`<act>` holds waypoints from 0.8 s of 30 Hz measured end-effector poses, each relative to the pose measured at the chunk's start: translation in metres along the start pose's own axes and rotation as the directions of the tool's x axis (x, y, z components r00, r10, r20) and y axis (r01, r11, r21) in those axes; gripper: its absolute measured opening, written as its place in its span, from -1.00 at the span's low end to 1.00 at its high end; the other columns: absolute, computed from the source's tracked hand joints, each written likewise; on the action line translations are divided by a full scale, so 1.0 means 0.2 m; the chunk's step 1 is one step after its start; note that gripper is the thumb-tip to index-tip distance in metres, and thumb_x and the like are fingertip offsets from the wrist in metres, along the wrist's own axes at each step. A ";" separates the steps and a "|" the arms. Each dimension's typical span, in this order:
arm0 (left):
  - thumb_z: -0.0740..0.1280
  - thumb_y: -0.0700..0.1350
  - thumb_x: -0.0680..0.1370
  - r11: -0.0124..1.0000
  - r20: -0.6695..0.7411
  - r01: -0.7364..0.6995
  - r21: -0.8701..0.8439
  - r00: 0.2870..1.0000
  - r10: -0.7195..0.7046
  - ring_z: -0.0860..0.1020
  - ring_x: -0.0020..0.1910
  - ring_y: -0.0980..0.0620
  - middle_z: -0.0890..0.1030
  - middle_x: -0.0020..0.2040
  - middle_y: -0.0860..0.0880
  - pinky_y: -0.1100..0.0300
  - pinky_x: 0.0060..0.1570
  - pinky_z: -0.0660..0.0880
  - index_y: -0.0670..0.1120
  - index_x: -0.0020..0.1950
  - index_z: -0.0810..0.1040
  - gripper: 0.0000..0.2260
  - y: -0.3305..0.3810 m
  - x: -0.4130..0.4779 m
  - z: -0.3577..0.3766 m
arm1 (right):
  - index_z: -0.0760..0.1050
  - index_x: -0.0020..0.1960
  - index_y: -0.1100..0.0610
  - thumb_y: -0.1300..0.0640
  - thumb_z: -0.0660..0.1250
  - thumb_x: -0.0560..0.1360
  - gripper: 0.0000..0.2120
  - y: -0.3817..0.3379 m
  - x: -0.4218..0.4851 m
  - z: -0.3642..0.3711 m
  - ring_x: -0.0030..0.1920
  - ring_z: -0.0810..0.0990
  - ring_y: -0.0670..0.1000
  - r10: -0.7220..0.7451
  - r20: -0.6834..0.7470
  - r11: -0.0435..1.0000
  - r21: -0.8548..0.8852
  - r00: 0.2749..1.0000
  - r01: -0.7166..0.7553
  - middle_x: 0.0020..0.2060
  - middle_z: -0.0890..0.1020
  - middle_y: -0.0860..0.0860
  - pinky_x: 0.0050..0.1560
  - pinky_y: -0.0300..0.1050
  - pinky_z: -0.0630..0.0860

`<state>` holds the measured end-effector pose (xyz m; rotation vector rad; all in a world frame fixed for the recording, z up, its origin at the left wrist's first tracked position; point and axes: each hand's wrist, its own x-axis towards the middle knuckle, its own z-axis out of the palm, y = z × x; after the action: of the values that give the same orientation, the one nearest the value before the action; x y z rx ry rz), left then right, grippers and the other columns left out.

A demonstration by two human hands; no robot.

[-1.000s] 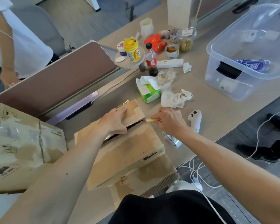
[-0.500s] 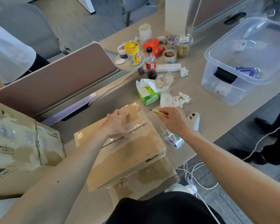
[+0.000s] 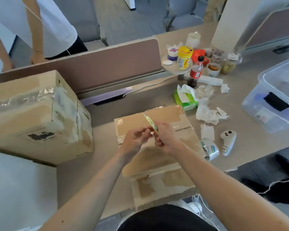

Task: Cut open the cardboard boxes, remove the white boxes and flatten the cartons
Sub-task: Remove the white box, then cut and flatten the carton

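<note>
Two cartons are in my view. One, the flat carton (image 3: 167, 114), lies on the desk directly beneath both hands, its long axis running away from me, with glossy tape across its brown top and a torn near end. Above it the yellow knife (image 3: 150, 122) points up and to the left, clamped in the right hand (image 3: 168, 139). I note the left hand (image 3: 134, 139) curls beside the handle, but I cannot tell whether it pinches. Well to the left, nearer the left arm, the taped box (image 3: 40, 117) stands sealed.

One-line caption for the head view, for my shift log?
Over the taped cardboard box, right hand holds a yellow utility knife, left hand close beside it.
</note>
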<state>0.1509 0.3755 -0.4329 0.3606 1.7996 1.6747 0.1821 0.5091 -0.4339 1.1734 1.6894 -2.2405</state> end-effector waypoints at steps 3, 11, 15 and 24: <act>0.43 0.00 0.53 0.995 -0.103 -0.047 -0.083 0.994 0.039 0.61 -0.08 0.03 0.67 -0.04 -0.10 0.16 -0.08 0.44 -0.14 0.18 0.64 -0.70 -0.05 -0.08 -0.09 | 0.52 -0.03 0.17 0.07 0.19 0.60 -0.80 0.03 -0.05 0.19 -0.62 0.21 -0.10 0.068 -0.005 0.998 -0.011 0.998 -0.068 -0.45 0.39 0.03 -0.58 -0.34 0.12; 0.45 0.03 0.51 0.976 -0.174 -0.105 -0.193 0.982 0.071 0.49 -0.30 0.02 0.58 -0.28 -0.04 0.20 -0.26 0.44 -0.17 -0.09 0.57 -0.74 -0.16 -0.19 -0.30 | 0.47 -0.27 0.13 0.10 0.12 0.59 -0.69 0.09 -0.15 0.49 -0.55 0.26 -0.05 0.044 -0.031 0.976 -0.211 0.999 -0.050 -0.57 0.39 -0.01 -0.52 -0.27 0.18; 0.32 -0.24 0.59 0.961 -0.137 -0.115 -0.253 0.987 0.082 0.51 -0.38 0.10 0.55 -0.31 -0.07 0.30 -0.32 0.47 -0.34 -0.05 0.50 -0.85 -0.17 -0.21 -0.35 | 0.47 -0.30 0.10 0.08 0.13 0.58 -0.68 0.11 -0.17 0.58 -0.56 0.32 -0.02 -0.006 -0.035 0.947 -0.322 0.999 -0.006 -0.57 0.45 0.00 -0.48 -0.25 0.23; 0.31 -0.30 0.62 0.958 -0.236 -0.040 -0.284 0.971 -0.029 0.56 -0.35 0.00 0.61 -0.28 -0.18 0.18 -0.29 0.52 -0.17 -0.01 0.42 -0.91 -0.20 -0.21 -0.52 | 0.51 0.01 0.09 0.01 0.22 0.57 -0.83 0.17 -0.08 0.47 0.07 0.49 0.09 -0.446 0.042 0.516 -0.804 0.894 0.296 -0.01 0.57 0.02 0.04 -0.05 0.36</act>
<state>0.1266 0.2627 -0.4631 0.0370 1.6840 2.0204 0.1621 0.4091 -0.4426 0.7982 2.7893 -1.1551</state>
